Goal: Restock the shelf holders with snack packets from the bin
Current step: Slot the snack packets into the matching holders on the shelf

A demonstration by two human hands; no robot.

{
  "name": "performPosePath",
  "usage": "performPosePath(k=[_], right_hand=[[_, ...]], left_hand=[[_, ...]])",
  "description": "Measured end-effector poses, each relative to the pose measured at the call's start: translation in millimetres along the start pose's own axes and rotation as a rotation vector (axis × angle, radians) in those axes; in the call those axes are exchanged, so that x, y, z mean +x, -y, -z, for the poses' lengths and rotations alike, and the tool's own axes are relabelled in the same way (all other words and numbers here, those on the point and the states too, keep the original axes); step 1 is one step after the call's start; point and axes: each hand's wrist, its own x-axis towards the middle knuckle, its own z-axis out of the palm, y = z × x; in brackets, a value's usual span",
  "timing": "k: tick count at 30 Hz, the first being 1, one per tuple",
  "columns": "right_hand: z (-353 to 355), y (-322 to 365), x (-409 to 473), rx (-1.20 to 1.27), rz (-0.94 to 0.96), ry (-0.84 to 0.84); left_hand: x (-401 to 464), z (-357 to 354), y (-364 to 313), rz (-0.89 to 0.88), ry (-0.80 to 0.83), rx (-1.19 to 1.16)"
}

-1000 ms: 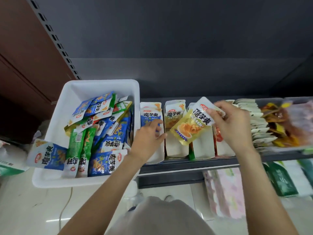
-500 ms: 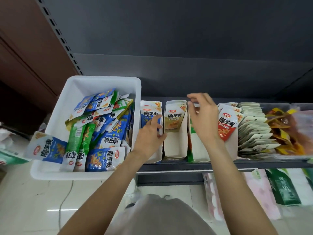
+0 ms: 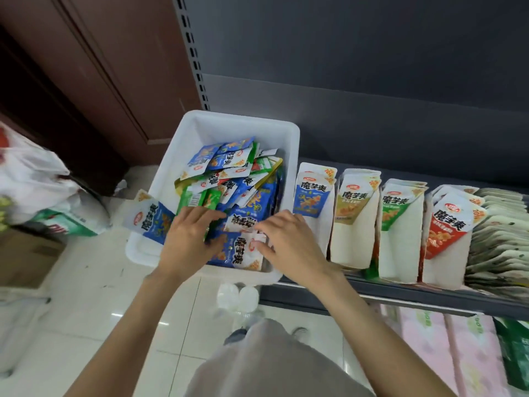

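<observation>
A white bin (image 3: 171, 179) at the shelf's left end holds several blue, green and white snack packets. Both my hands reach into its near end. My left hand (image 3: 189, 239) lies with straight fingers across the blue and green packets. My right hand (image 3: 289, 242) pinches the white edge of a blue packet (image 3: 237, 250) between fingers and thumb. To the right stand white shelf holders with blue (image 3: 312, 196), yellow (image 3: 355, 202), green (image 3: 400, 207) and red (image 3: 449, 224) packets at the front.
Another blue packet (image 3: 148, 219) hangs over the bin's left rim. A row of pale packets (image 3: 501, 239) fills the shelf's right end. White plastic bags (image 3: 31, 179) and a cardboard box (image 3: 23, 259) sit on the floor at left. Pink packs (image 3: 458, 353) lie on the lower shelf.
My right hand left the shelf holders and came down into the bin. My left hand moved from the blue holder into the bin. The view swung left.
</observation>
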Motion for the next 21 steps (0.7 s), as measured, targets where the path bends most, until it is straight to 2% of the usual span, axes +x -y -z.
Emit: performPosePath(k=[4,8,9,11,13,16,18,21], right_hand=[[-22.4,14.4,18.5,-0.383,-0.062,0.125],[-30.4,21.4,26.1,-0.378,-0.123,0.139],[-30.0,22.0,26.7,-0.313,-0.128,0.109],[-24.4,21.6,25.9,-0.019,-0.179,-0.018],[-11.0,17.6,23.5,0.393,-0.327,-0.133],[10.5,4.6,15.9,0.896,-0.501,-0.382],[18.5,-4.2,8.4,1.041,-0.579,-0.433],[20.7,-12.5,-3.7,1.035,-0.617,-0.337]], left_hand=[[-2.5,4.4,15.5,-0.015,0.218,0.071],[7.6,2.9,12.5,-0.142,0.26,0.08],[10.2,0.5,10.5,-0.18,0.272,0.059],[15.9,-2.2,6.2,-0.193,0.313,-0.011],[20.8,-1.6,1.4,-0.075,0.358,-0.191],[27.7,4.8,-13.2,0.165,0.385,-0.683],[29.7,8.7,-24.4,0.236,0.341,-0.859],[29.6,8.5,-32.9,0.304,0.319,-0.978]])
